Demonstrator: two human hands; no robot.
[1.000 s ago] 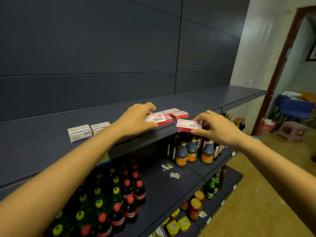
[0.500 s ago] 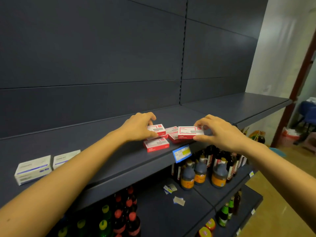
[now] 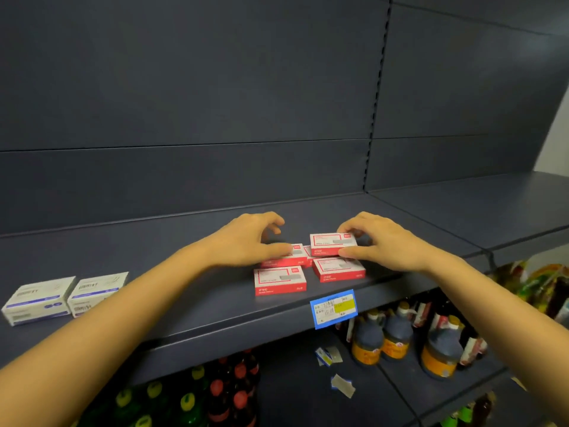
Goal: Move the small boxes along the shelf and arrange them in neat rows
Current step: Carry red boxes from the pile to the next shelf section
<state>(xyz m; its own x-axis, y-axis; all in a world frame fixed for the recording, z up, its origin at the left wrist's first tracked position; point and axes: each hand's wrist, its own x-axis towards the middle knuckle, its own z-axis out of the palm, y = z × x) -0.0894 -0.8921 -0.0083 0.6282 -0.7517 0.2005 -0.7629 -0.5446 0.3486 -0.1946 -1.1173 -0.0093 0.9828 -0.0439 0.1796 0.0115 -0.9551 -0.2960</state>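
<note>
Several small red boxes cluster on the dark shelf. Two lie at the front: a left box and a right box. My right hand pinches another red box between thumb and fingers, holding it over the ones behind the front right box. My left hand arches over a back-left red box; its thumb lies on the box and its fingers curl above the shelf. A further red box between them is mostly hidden.
Two white boxes stand side by side at the shelf's left. A blue price tag hangs on the shelf's front edge. Below are dark sauce bottles, soda bottles and loose labels.
My right hand has brought its red box further back, over the cluster. The fingers of my left hand have lifted off the back-left box. The view has shifted left and closer.
</note>
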